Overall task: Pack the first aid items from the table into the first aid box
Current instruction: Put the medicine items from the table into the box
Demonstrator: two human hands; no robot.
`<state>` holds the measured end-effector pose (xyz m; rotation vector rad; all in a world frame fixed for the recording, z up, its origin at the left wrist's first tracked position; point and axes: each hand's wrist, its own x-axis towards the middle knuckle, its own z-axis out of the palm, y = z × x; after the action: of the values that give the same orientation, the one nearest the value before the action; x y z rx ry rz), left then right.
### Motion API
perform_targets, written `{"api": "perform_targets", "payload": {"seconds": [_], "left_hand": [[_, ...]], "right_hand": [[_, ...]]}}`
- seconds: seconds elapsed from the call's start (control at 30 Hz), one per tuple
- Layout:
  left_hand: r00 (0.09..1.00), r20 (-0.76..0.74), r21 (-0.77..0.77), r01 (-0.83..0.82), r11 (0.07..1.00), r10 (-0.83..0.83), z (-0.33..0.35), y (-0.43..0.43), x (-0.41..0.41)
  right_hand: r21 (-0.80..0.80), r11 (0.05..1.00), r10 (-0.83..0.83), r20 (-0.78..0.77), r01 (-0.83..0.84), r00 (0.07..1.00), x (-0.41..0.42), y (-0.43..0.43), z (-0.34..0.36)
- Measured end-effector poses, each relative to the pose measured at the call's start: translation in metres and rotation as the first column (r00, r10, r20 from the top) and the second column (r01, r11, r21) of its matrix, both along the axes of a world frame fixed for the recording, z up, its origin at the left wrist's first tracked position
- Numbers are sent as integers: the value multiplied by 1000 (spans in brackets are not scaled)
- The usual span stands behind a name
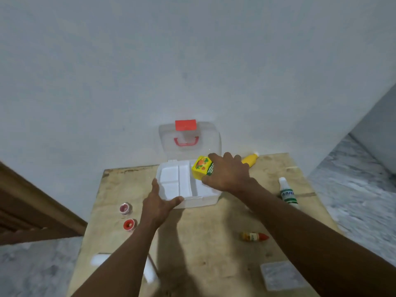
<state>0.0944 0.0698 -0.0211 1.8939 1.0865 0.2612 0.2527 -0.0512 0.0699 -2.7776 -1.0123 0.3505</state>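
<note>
The white first aid box (194, 200) stands open at the table's far side, its clear lid with a red latch and handle (186, 133) leaning on the wall. Inside is a white divided tray. My right hand (227, 174) grips a yellow carton (202, 169) with an orange picture, held just over the box's right compartment. My left hand (159, 203) grips the box's front left corner. On the table lie two red tape rolls (128, 216), a yellow bottle (250, 160), a white and green bottle (288, 192) and a small red-capped bottle (254, 236).
The wooden table (203, 243) stands against a white wall. A white item (147, 271) lies near its front left, partly hidden by my left forearm, and a clear flat packet (282, 277) at the front right. The floor drops away on both sides.
</note>
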Motion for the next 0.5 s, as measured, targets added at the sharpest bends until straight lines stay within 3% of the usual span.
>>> {"api": "perform_targets", "payload": {"seconds": [0.2, 0.33, 0.5], "left_hand": [[1000, 4, 11, -8, 1000, 8, 0, -3, 8], [1000, 9, 15, -11, 1000, 11, -3, -2, 8], [1000, 15, -12, -5, 1000, 5, -8, 7, 8]], "right_hand": [[-180, 977, 123, 25, -117, 992, 24, 13, -12], [-267, 960, 140, 198, -84, 970, 25, 23, -18], [-306, 952, 117, 272, -29, 955, 21, 34, -33]]}}
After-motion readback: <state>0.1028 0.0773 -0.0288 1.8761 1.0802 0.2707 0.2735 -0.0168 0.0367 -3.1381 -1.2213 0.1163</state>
